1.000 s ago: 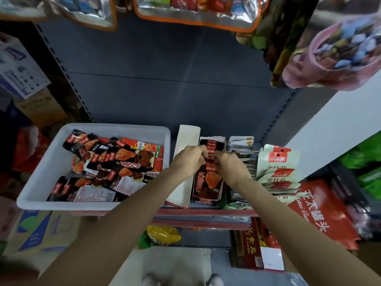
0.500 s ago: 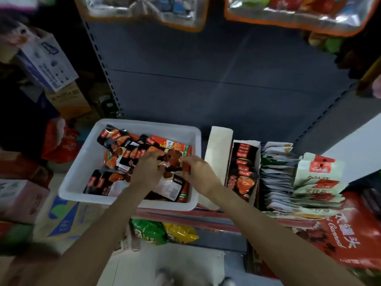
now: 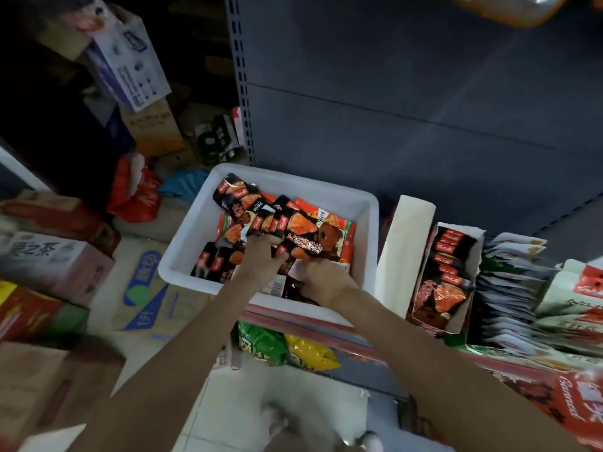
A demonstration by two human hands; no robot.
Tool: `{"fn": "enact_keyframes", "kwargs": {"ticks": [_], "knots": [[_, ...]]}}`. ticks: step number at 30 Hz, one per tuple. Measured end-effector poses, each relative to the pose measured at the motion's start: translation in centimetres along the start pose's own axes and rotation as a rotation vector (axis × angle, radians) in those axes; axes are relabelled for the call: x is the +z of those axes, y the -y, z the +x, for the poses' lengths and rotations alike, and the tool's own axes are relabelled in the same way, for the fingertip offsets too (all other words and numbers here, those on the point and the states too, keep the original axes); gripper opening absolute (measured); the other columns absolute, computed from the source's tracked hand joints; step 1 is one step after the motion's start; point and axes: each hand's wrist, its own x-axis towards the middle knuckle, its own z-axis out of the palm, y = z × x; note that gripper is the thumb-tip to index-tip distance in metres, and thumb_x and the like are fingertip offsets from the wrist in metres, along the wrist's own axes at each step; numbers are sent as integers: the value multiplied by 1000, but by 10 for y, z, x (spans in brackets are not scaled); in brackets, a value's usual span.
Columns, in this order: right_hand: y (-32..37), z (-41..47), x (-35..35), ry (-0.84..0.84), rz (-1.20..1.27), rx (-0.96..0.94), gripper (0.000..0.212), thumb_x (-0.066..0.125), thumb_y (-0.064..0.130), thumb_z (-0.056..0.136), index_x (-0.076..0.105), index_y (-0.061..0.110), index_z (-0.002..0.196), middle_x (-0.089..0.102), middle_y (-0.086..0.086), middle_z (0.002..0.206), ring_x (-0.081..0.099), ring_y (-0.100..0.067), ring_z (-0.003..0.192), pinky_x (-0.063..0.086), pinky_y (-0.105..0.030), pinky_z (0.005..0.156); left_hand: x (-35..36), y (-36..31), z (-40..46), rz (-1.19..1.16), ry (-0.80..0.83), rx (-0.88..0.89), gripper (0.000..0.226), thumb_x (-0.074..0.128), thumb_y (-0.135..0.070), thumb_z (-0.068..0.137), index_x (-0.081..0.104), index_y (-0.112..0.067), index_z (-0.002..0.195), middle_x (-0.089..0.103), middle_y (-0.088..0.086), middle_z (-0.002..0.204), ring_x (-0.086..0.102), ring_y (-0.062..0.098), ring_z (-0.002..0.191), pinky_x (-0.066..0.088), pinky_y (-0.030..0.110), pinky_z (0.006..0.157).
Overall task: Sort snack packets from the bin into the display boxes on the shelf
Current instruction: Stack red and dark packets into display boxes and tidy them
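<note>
Down inside the white bin [image 3: 367,223] at left, I have both hands, left hand [image 3: 261,259] and right hand [image 3: 326,282], gathering black snack packets [image 3: 303,236], fingers curled onto them; the display box [image 3: 447,275] to the right looks part filled, many packets left.

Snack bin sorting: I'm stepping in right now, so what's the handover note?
Left hand: in the white bin, fingers curled onto black-and-red packets; grip looks taken.
Right hand: also in the bin, at the pile's near edge; its grip is hidden.
Done: the display box right of the bin already holds a row of matching packets.
Left: many packets remain in the bin; carry them to the box.
</note>
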Motion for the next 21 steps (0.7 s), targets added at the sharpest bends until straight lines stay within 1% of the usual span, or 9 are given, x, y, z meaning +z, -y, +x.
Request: {"fn": "enact_keyframes", "kwargs": {"ticks": [3,5,7,9,10,12,16,18,21], "knots": [[-13,-10,-16,-121,126,7,25,44,16,95,56,8,115,64,-18,101,62,-36,93,49,-38,74,-6,-16,-12,-226,-68,80,28,40,-19,100,59,-7,117,57,8,121,59,15,100,46,17,84],[-27,-17,-24,-246,358,36,16,44,11,95,59,8,96,64,-11,88,62,-27,80,47,-32,69,-9,-27,-19,-356,-79,105,30,36,-14,101,52,-10,126,53,5,126,56,14,105,45,23,90],[-41,-29,-29,-308,742,85,21,44,1,93,58,11,80,57,-1,72,54,-16,65,41,-27,66,-10,-42,-22,-390,-32,143,37,43,-12,99,42,-14,136,50,-2,124,52,11,107,42,23,88],[-57,-40,-35,-341,961,126,21,44,-4,90,62,1,81,58,-7,70,55,-19,65,44,-32,67,-8,-60,-24,-409,49,171,42,53,-16,95,40,-15,134,57,-2,112,58,13,98,47,24,82],[-65,-47,-38,-346,989,136,18,45,-4,89,63,-3,85,61,-12,74,60,-24,70,48,-36,69,-5,-70,-22,-421,78,195,41,57,-17,93,41,-14,131,63,3,106,62,17,94,51,28,81],[-82,-60,-42,-391,984,129,12,54,-2,88,65,0,93,68,-13,87,67,-27,85,53,-41,80,3,-91,-22,-468,113,251,32,59,-12,92,45,-10,121,66,10,97,65,22,89,54,33,80],[-117,-91,-60,-569,1049,82,48,65,2,85,49,21,127,67,-4,104,66,-16,94,55,-31,81,27,-141,-23,-438,181,403,23,60,-8,90,50,-13,110,66,6,90,66,18,84,52,32,79],[-135,-106,-67,-616,985,76,53,63,1,86,46,24,130,66,0,104,65,-16,93,55,-29,81,43,-163,-22,-422,208,449,24,61,-9,90,50,-13,110,64,3,84,64,12,77,50,28,76],[-158,-124,-71,-662,848,141,42,63,2,86,50,24,119,66,1,97,64,-21,90,54,-39,83,68,-189,-19,-337,164,483,30,64,-14,89,48,-8,113,55,-8,71,57,7,69,45,25,71]]}}
